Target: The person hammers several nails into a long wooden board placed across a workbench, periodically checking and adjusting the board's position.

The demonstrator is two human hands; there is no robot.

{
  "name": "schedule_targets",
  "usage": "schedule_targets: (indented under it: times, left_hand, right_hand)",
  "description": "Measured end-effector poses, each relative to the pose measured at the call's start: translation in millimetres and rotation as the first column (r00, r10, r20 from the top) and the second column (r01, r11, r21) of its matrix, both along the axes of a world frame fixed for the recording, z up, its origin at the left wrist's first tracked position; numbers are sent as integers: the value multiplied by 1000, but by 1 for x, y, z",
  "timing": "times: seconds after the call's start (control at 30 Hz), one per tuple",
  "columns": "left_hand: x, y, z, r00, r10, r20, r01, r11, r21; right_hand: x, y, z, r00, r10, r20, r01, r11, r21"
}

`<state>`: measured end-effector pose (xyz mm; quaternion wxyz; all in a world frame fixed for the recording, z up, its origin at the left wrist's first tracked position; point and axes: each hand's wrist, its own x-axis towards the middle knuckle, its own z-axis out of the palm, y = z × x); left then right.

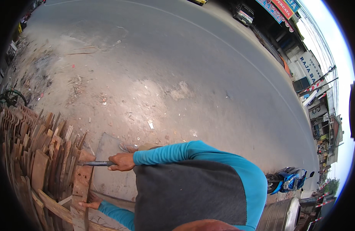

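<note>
My right hand (122, 161) grips a hammer (98, 163) by its grey handle. The hammer's far end rests against or just over the upper part of a wide, worn wooden plank (82, 181); its head is hard to make out. Lower down, my left hand (93, 201) holds the same plank by its edge, thumb on the face and the other fingers partly hidden. Both arms wear turquoise sleeves. The plank stands on end against a dense stack of wooden boards (40, 169).
A long timber (56, 208) crosses low before the stack, with curved roof tiles (16, 115) behind it. A flat board (112, 169) lies near my sandaled foot (128, 148). Beyond are a littered dirt verge, the road, a blue motorcycle (289, 180) and a metal tank (277, 215).
</note>
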<state>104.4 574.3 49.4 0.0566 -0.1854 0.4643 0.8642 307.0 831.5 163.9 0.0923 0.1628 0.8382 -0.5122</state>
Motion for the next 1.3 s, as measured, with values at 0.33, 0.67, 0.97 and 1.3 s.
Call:
schedule_targets:
  times: [0.33, 0.67, 0.97, 1.3]
  left_hand:
    - [-6, -13, 1, 999, 33, -13, -31, 994, 105]
    - [0, -20, -7, 998, 62, -11, -60, 984, 166]
    - [4, -21, -3, 998, 68, -13, -65, 986, 155]
    - [-1, -24, -15, 999, 45, -25, -41, 990, 135]
  right_hand:
    - [-19, -19, 48, 981, -155, -119, 144, 985, -91]
    - [-34, -27, 1, 998, 15, -66, 0, 977, 214]
    - [-52, -15, 118, 355, -331, -874, -115, 913, -392]
    - [-25, -20, 57, 946, -239, -220, 166, 937, -306]
